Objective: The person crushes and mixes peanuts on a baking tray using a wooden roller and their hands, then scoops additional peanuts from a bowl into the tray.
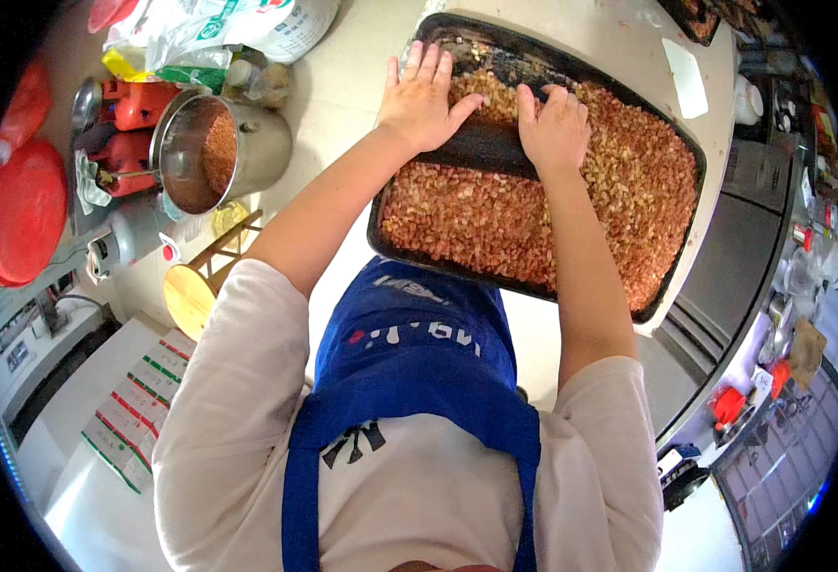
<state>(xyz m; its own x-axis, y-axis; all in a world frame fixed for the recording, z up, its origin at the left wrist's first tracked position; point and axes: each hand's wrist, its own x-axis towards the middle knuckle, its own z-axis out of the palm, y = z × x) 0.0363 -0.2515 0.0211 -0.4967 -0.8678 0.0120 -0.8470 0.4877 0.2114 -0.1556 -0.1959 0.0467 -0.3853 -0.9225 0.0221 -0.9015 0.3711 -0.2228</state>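
Chopped nuts (pixel 626 207), reddish brown to pale, fill most of a large black baking tray (pixel 461 270) in front of me. A smooth dark bar (pixel 487 143), perhaps a roller, spans the space between my hands above the nuts. My left hand (pixel 422 96) lies palm down at the bar's left end, near the tray's left side, fingers spread. My right hand (pixel 554 132) is over the bar's other end, its fingers partly bent; its grip on the bar is hidden. Behind the hands, dark tray bottom shows among scattered nuts.
The tray rests on a pale table (pixel 647 43). To the left stand a steel pot (pixel 265 154) with reddish granules in it, a wooden stool (pixel 189 300) and a red lid (pixel 24 214). A white bag (pixel 283 32) is at the upper left. Another dark tray (pixel 690 21) is at the upper right.
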